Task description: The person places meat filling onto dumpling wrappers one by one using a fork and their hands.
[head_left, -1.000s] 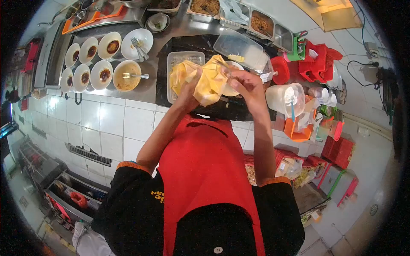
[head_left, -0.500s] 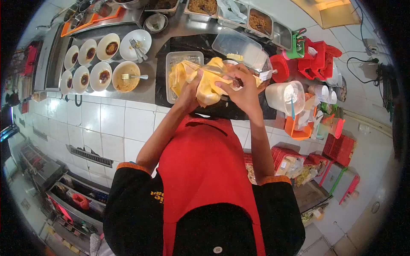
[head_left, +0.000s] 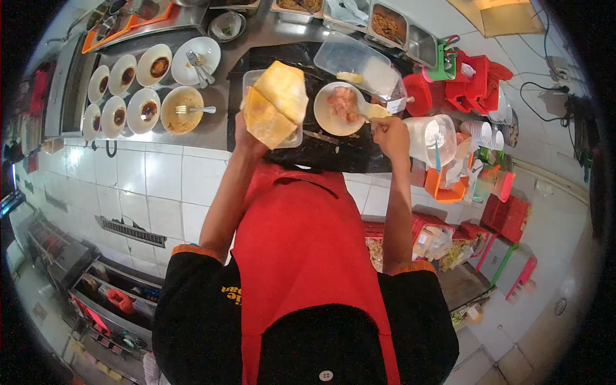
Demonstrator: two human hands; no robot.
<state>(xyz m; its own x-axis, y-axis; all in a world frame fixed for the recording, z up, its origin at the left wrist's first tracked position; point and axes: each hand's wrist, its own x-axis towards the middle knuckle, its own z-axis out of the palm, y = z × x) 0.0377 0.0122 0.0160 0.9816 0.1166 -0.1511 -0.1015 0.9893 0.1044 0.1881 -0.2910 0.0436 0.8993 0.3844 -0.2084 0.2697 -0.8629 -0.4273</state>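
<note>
Yellow wrapper sheets (head_left: pixel 277 102) lie across my left hand (head_left: pixel 249 138), which holds them over a clear plastic tub (head_left: pixel 294 139). My right hand (head_left: pixel 391 136) is closed on a pale spatula-like utensil (head_left: pixel 372 110), and a bit of yellow wrapper shows by its fingers. The tip of the utensil reaches the rim of a white bowl (head_left: pixel 326 122) that contains pink minced filling (head_left: pixel 344 104). Bowl and tub both rest on the black work surface (head_left: pixel 310 154).
Several white bowls with dark sauce (head_left: pixel 142 111) stand at the left, beside a bowl with a fork (head_left: pixel 182 122) and a plate with cutlery (head_left: pixel 196 61). A tub of white powder (head_left: pixel 420 138) is at the right. Metal food trays (head_left: pixel 388 27) line the back.
My hands have moved apart, the left one leftward with the wrappers now lying flatter, the right one rightward with the utensil. The bowl of pink filling has come into full view between them.
</note>
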